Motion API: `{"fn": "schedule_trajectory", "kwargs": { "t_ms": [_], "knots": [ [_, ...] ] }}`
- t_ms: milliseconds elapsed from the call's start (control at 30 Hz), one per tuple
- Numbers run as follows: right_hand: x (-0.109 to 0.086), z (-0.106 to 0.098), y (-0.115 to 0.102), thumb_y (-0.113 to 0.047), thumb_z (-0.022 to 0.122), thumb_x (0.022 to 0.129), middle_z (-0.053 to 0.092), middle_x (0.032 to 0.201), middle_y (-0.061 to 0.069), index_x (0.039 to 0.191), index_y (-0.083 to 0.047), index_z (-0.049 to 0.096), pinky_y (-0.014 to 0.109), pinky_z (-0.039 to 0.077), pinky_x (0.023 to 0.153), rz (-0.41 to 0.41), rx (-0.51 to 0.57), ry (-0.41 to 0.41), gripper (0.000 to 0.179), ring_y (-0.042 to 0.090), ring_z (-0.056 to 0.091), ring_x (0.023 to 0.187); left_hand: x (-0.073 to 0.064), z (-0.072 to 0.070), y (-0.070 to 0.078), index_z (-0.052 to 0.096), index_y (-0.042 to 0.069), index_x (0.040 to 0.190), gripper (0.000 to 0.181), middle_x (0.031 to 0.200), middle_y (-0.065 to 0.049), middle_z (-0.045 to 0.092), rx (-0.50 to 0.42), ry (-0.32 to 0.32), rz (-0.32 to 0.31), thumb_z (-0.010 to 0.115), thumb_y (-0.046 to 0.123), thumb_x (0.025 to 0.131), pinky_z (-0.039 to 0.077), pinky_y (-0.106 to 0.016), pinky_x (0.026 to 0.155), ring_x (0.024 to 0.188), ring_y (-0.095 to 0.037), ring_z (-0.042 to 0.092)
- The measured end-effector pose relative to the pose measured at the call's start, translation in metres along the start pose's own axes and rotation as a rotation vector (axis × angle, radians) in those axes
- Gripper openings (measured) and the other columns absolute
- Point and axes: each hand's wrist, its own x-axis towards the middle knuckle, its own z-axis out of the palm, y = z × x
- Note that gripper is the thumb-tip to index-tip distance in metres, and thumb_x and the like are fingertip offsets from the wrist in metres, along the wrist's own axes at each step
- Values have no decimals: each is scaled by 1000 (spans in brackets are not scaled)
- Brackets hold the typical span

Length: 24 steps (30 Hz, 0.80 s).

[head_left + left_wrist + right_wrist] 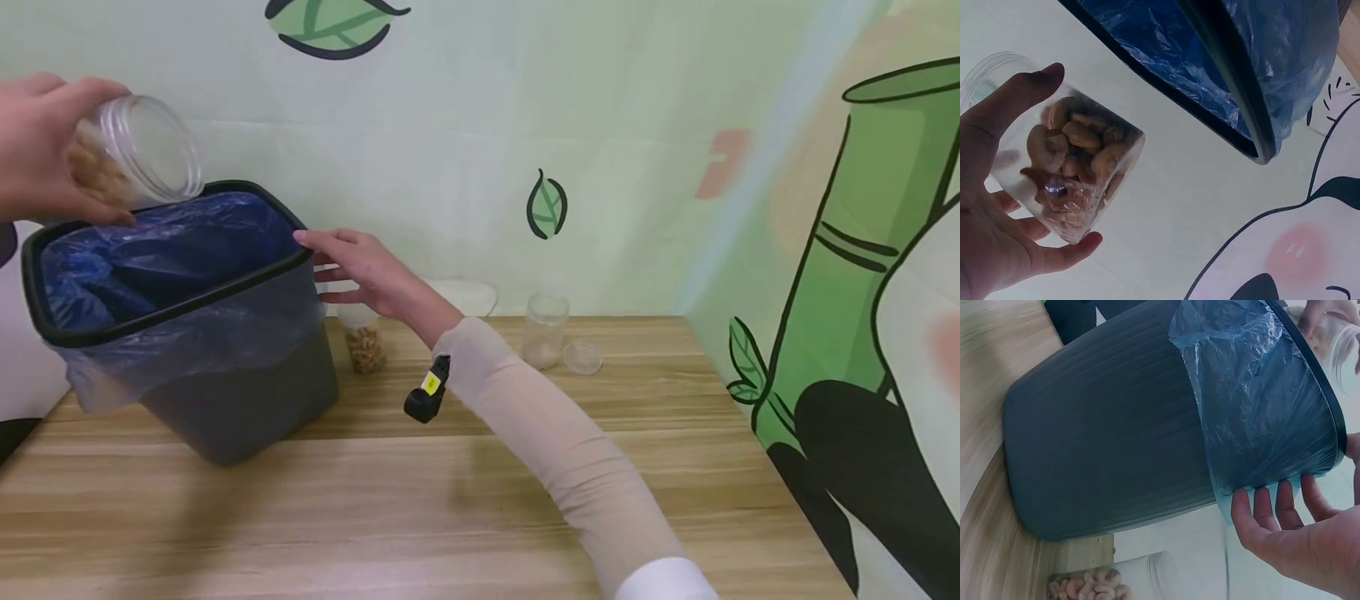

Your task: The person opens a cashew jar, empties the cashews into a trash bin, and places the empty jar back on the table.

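Note:
My left hand (pixel 56 154) grips a clear plastic jar (pixel 1079 169) on its side above the bin, thumb and fingers around its wall. Cashews (pixel 1079 144) lie bunched toward its base; the threaded mouth points right, above the bin's far rim in the head view. The grey trash bin (pixel 247 400) has a black rim and a blue plastic bag (pixel 217 225) folded over it. At the bin's right corner is my right hand (pixel 367 271): the thumb lies at the rim, and extended, spread fingers touch the bag-covered outer side.
Behind the bin stands a second jar with cashews (pixel 365 346). Farther right on the wooden table (pixel 420 508) are another clear jar (pixel 546 329) and a clear round lid (pixel 582 358). A wall (pixel 450 167) with printed leaves rises right behind the table.

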Motion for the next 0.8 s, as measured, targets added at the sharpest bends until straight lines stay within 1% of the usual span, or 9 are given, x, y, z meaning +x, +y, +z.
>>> {"fn": "schedule_trajectory", "kwargs": {
  "t_ms": [133,267,367,467,567,700,800],
  "knots": [
    [-1,2,0,-38,66,99,65,110,5,115,-12,64,42,59,87,-4,-18,5,31,21,67,100,4,-1,-3,30,-4,148,117,124,-45,37,3,10,24,97,5,52,38,-75,90,111,-61,40],
    [-2,4,-1,-37,66,99,65,110,5,116,-11,63,43,59,86,-9,-23,6,31,20,67,99,7,-1,-4,27,-1,151,117,128,-45,35,37,-35,8,96,6,55,37,-76,94,114,-61,38],
    [-2,5,-1,-37,65,100,65,110,5,117,-11,63,43,59,86,-11,-22,2,31,20,67,99,7,0,-6,26,2,152,116,128,-43,34,84,-62,12,95,6,58,38,-77,94,112,-61,38],
    [-1,6,0,-37,65,100,64,110,5,117,-11,63,44,59,87,-10,-20,-1,31,20,67,99,7,2,-9,28,4,149,116,125,-42,37,142,-53,45,97,10,55,39,-76,92,107,-62,41],
    [-1,7,1,-37,65,100,64,110,5,116,-11,64,46,58,88,-8,-17,-4,31,20,67,99,7,2,-10,30,4,146,117,123,-43,38,170,-43,70,98,10,51,35,-76,95,106,-63,42],
    [-1,7,3,-36,65,100,64,110,6,115,-10,64,46,59,88,-7,-11,-5,30,20,68,98,8,3,-11,30,3,146,116,126,-44,35,156,-56,69,97,6,51,24,-78,104,111,-65,35],
    [0,7,3,-36,65,100,64,109,5,114,-11,64,45,59,87,-7,-13,1,29,19,68,97,9,3,-12,31,3,146,115,127,-44,34,156,-54,76,96,3,51,21,-77,106,113,-66,33]
  ]
}}
